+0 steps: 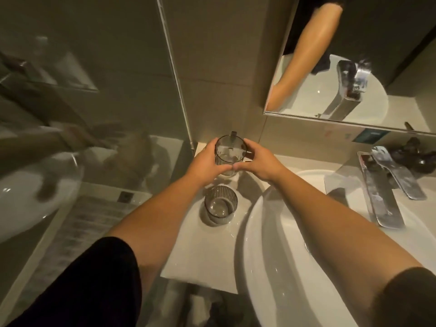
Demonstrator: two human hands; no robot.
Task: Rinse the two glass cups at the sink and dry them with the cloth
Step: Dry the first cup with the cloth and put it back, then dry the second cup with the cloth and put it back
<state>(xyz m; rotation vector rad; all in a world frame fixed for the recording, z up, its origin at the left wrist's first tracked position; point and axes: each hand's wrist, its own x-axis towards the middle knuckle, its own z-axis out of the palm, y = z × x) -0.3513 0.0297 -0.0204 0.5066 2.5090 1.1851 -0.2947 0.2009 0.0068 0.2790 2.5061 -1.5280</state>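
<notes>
A smoky ribbed glass cup (230,151) stands upright at the back left corner of the white counter, and both hands wrap it. My left hand (204,162) grips its left side, my right hand (258,162) its right side, thumbs meeting in front. A second ribbed glass cup (220,205) stands upright and empty on the counter just in front, apart from the hands. The white oval sink basin (262,260) lies to the right under my right forearm. No cloth is in sight.
A chrome lever tap (387,185) stands at the basin's back right with a dark object behind it. A mirror (354,67) hangs above. A glass shower partition (94,114) borders the counter on the left. The counter's front edge (198,283) is near.
</notes>
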